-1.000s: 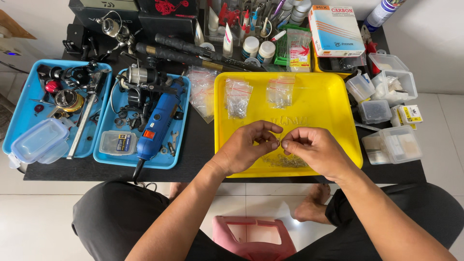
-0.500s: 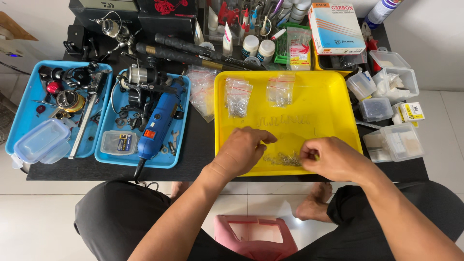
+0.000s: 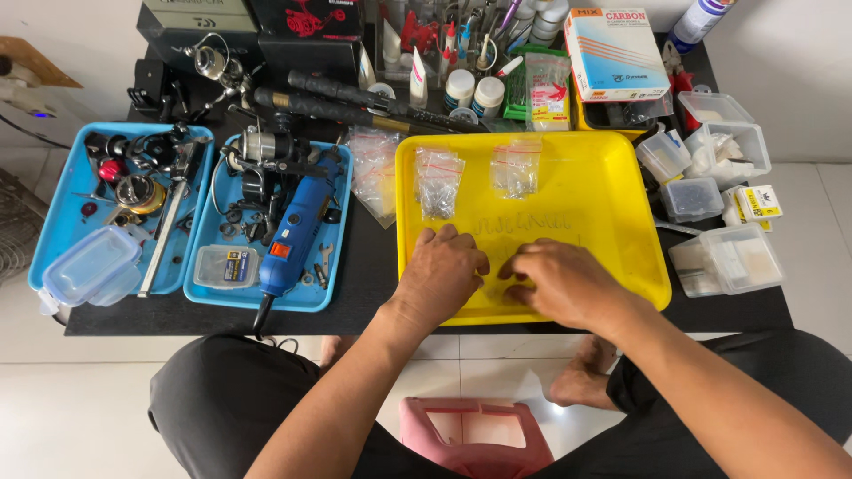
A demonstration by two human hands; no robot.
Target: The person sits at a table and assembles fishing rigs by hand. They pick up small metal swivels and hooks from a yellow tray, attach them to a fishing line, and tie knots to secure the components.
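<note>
Both of my hands rest palm-down near the front edge of a yellow tray [image 3: 621, 177]. My left hand [image 3: 441, 275] and my right hand [image 3: 561, 282] sit close together, fingertips nearly touching over small metal parts that they mostly hide. A row of thin metal pieces [image 3: 525, 226] lies on the tray just beyond my fingers. Two small clear zip bags [image 3: 437, 180] [image 3: 516, 167] of tiny parts lie at the tray's far side. Whether either hand pinches a part I cannot make out.
Left of the tray stand two blue trays: one [image 3: 319, 297] with a blue rotary tool [image 3: 297, 232] and a reel, one [image 3: 62, 191] with reel parts and a clear lidded box [image 3: 89, 266]. Clear plastic boxes [image 3: 732, 257] line the right. Bottles, tools and a carton [image 3: 617, 40] crowd the back.
My hands were raised and pinched together above the tray, then spread apart; now they have lowered and come together again flat over the tray's front.
</note>
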